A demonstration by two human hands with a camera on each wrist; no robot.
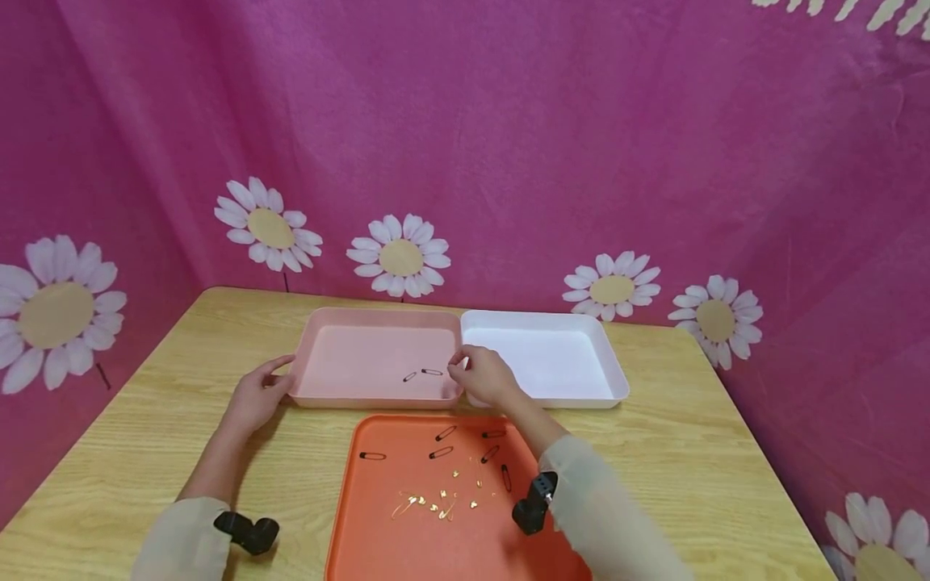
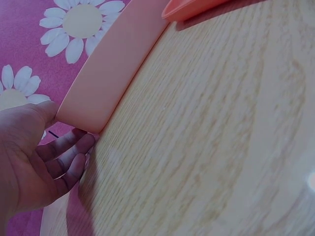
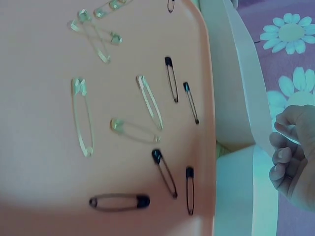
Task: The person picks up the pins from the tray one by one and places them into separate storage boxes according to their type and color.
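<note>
At the left end of the pink tray (image 1: 378,402), my left hand (image 1: 257,395) holds the corner, thumb at the rim and fingers lower down against the outer wall (image 2: 106,88). My right hand (image 1: 487,375) hovers over the seam where the pink tray meets the white tray (image 1: 545,402). Its fingers (image 3: 280,155) are bent with the tips close together; whether a pin is between them cannot be made out. Two black safety pins (image 1: 432,372) lie inside the pink tray. Several black safety pins (image 1: 441,453) and gold safety pins (image 1: 445,508) are scattered on the orange tray (image 1: 378,549).
The orange tray stands in front of the pink and white trays on a wooden table (image 1: 690,484). A magenta curtain (image 1: 494,161) with daisies hangs behind and at both sides. Black wrist cameras (image 1: 534,504) are strapped over both sleeves.
</note>
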